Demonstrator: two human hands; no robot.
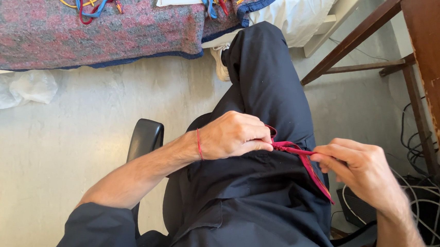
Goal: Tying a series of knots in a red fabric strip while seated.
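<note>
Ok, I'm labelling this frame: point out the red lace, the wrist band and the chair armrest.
red lace point(300, 152), head view, the stretch between the hands.
wrist band point(198, 143), head view, on the left wrist.
chair armrest point(145, 136), head view, its black top.

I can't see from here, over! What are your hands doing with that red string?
Left hand pinching one end of the red string. Right hand pinching it too, string taut between them above the lap. Nothing blocking. Over.
</note>
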